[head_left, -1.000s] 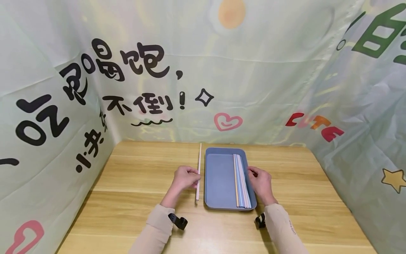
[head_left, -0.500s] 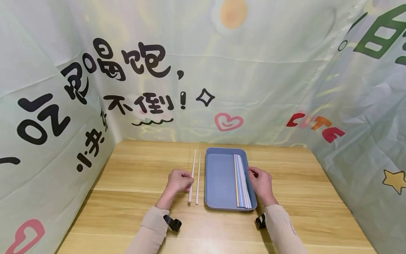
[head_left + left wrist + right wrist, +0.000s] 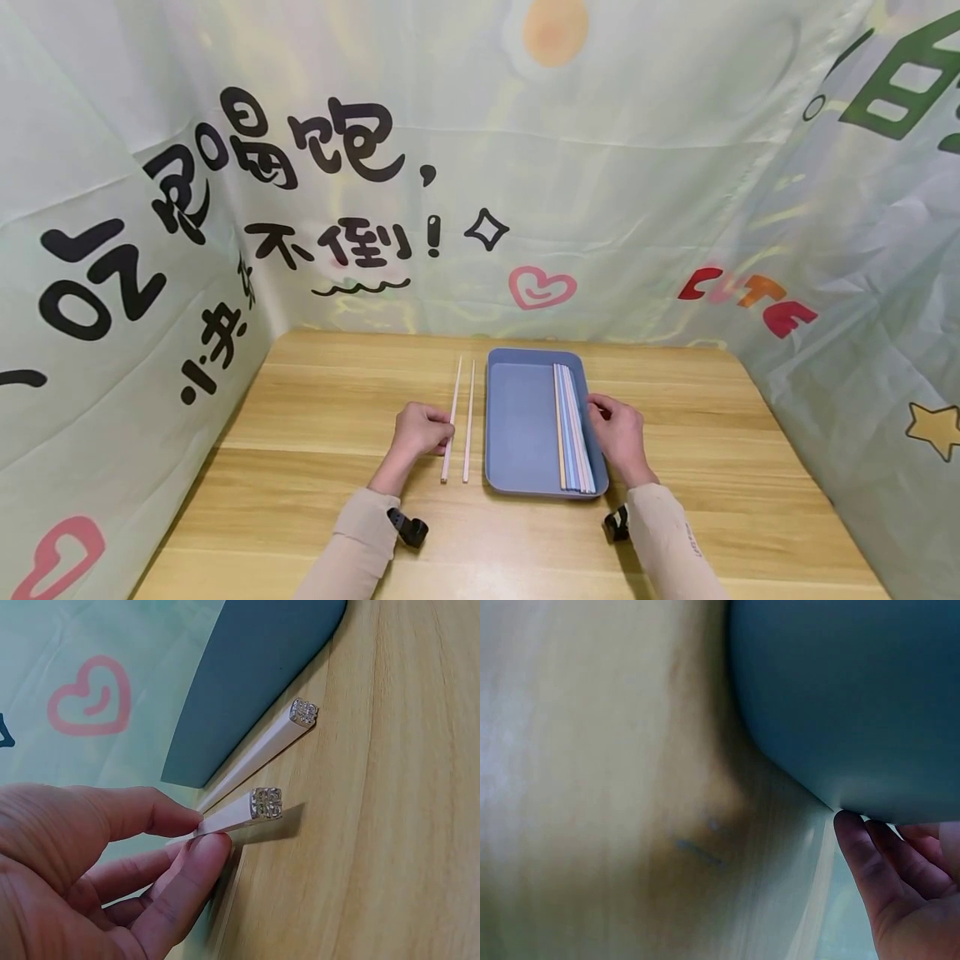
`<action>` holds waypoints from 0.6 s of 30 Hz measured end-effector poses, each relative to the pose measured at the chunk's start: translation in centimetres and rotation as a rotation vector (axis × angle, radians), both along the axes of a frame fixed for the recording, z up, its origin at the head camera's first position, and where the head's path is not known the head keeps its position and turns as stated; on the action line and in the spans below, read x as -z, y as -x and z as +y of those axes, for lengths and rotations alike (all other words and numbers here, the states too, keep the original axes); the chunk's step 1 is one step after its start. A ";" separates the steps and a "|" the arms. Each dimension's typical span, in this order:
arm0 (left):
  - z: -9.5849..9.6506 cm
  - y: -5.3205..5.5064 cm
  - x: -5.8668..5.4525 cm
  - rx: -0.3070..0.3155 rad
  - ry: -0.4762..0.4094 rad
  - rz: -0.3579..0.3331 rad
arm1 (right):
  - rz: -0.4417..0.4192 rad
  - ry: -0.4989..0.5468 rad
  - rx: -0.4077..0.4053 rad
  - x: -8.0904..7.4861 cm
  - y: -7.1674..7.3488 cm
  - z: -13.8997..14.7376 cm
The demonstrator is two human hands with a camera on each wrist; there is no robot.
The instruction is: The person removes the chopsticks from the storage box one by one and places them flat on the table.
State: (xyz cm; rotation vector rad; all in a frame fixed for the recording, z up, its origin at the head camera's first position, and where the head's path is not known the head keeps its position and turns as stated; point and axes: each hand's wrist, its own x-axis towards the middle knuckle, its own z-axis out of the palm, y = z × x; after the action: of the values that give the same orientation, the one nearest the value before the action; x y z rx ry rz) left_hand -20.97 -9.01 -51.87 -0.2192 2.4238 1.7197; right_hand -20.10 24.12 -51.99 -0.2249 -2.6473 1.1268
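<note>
My left hand [image 3: 422, 429] pinches a pale pink chopstick [image 3: 225, 816] between thumb and fingers, close to its patterned silver end. In the left wrist view that end stands slightly above the wood, casting a shadow. A similar chopstick [image 3: 469, 421] lies on the table between the held one and the blue-grey tray [image 3: 517, 492]. Inside the tray, along its right side, lies a row of several pastel chopsticks [image 3: 572, 433]. At the tray's right rim my right hand [image 3: 618, 432] grips the edge, fingertips [image 3: 847, 825] against the outer wall. Its thumb is partly hidden.
The wooden table [image 3: 330, 400] extends to both sides of the tray. Printed fabric [image 3: 637, 208] hangs behind it and along both sides. A black strap device [image 3: 408, 527] sits at the left wrist, and another device [image 3: 617, 523] at the right.
My left hand has shifted left with one chopstick, while the other is now seen lying separately beside the tray. My right hand and the tray have stayed put.
</note>
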 end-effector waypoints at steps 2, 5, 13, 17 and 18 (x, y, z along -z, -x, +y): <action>0.0 0.0 0.1 -0.005 0.004 -0.002 | -0.006 0.003 -0.002 0.0 0.0 0.0; 0.1 0.0 0.1 -0.005 0.017 0.000 | -0.013 0.004 -0.002 0.0 0.0 0.0; 0.4 0.0 0.1 -0.021 0.049 0.001 | -0.001 0.002 0.001 -0.1 0.0 -0.1; 0.4 -0.1 0.0 -0.018 0.059 0.005 | -0.004 0.001 -0.003 -0.1 -0.1 0.0; 0.4 -0.1 0.1 -0.019 0.059 0.005 | -0.006 0.001 -0.004 -0.1 -0.2 0.0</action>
State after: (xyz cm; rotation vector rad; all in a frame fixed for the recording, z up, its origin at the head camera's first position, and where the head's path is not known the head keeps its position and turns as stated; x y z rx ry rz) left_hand -20.89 -8.62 -51.93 -0.2463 2.4862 1.6596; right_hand -19.93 24.10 -51.87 -0.2241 -2.6532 1.1304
